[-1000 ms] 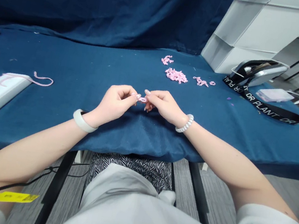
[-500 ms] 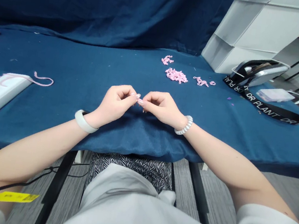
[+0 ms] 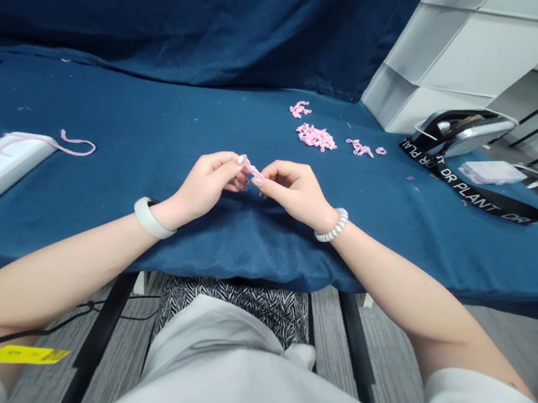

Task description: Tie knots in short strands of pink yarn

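Clock centred on the pinched pink piece, and nearest of all, down at six o'clock, comes the white shirt (image 3: 223,370), with zigzag-patterned fabric (image 3: 239,299) just beyond it. Between seven and eight, a yellow tag (image 3: 21,354) hangs on a black cable (image 3: 80,312).

Up over the front of the blue cloth (image 3: 185,115), and here are the hands! The left hand (image 3: 208,182), a pale band (image 3: 152,219) on its wrist, pinches one end of the pink piece (image 3: 252,170) between thumb and finger, other fingertips curled below. Opposite, the right hand (image 3: 294,188), coiled bracelet (image 3: 333,226) at the wrist, has its thumb pressed to the other end; which finger backs it, I cannot tell. The piece sits up between the two, its loops too small to read clearly.

Out to nine o'clock lies a white device (image 3: 6,165), a pink cord (image 3: 74,151) draped across its far end. At three, a lettered black strap (image 3: 477,193), with a flat case (image 3: 492,171) just behind.

Farther now! Around two o'clock, a big heap of pink loops (image 3: 316,137), a looser cluster (image 3: 359,148) beside it and a lone loop (image 3: 380,151) to the right; at one, a smaller bunch (image 3: 300,108). Beyond, white boxes (image 3: 440,72) at two, and a dark blue curtain (image 3: 201,9) across twelve.
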### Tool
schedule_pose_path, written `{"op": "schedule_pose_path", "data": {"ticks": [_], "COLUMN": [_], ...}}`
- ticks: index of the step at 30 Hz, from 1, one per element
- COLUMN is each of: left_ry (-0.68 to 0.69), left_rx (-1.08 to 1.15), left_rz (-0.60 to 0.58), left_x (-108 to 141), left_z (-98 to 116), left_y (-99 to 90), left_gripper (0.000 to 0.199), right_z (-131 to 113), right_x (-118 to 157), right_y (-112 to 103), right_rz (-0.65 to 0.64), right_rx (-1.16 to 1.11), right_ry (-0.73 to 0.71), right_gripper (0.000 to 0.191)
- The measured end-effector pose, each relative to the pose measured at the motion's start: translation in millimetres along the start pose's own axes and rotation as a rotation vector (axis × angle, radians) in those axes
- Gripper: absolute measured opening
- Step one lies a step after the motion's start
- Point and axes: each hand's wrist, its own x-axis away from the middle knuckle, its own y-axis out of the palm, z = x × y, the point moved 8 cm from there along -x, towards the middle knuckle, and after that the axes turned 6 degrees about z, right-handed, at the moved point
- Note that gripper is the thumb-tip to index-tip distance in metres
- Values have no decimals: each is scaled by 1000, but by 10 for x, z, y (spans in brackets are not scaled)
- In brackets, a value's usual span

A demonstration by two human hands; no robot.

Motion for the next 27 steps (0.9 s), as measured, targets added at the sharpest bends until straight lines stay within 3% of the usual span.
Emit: {"op": "schedule_pose_path", "data": {"ticks": [11, 19, 27], "left_ry": [109, 137, 155], "left_rx": [-112, -138, -179], "left_rz": [32, 33, 54], "left_x": [41, 30, 53], "left_z": [145, 132, 162], "left_y": [12, -1, 5], "left_gripper": [24, 33, 27], "right_z": [56, 176, 45], "right_x": [-10, -55, -9], "right_y": [58, 18, 86], "right_rz": [-86, -30, -84], "right_rx": [-98, -129, -7], "right_ry": [96, 138, 34], "right_gripper": [48, 60, 58]}}
